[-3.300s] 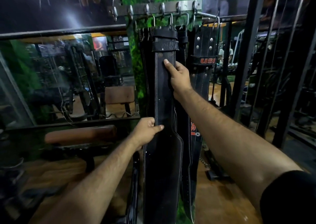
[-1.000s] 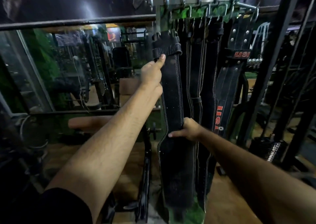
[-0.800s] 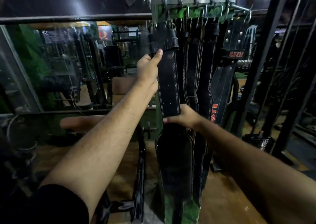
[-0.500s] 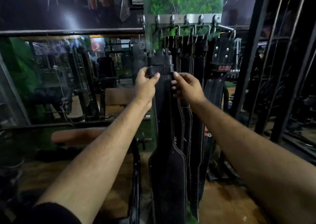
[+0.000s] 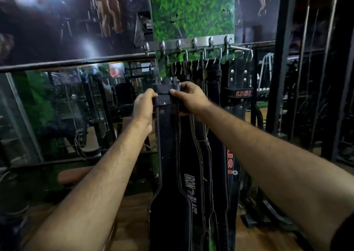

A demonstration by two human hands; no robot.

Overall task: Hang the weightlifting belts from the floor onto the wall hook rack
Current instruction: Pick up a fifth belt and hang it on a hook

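Note:
A long black leather belt (image 5: pixel 168 164) with pale stitching hangs down in front of me, its buckle end well below the metal hook rack (image 5: pixel 191 43). My left hand (image 5: pixel 143 107) grips the belt's top end from the left. My right hand (image 5: pixel 189 99) pinches the same end from the right, just under the buckle. Several other black belts (image 5: pixel 208 155) hang from the hooks behind it, one reading IRON BULL. Further right hangs a belt with red USI lettering (image 5: pixel 239 91).
The rack is fixed to a green grass-textured pillar (image 5: pixel 191 9). A mirror wall (image 5: pixel 67 107) and a brown padded bench (image 5: pixel 72 174) lie to the left. Black steel frame posts (image 5: pixel 281 59) stand to the right. The floor (image 5: pixel 130 222) below is wood.
My right hand has climbed from the belt's middle to its top end beside my left hand. My view has tilted up, so the rack now sits lower in the frame.

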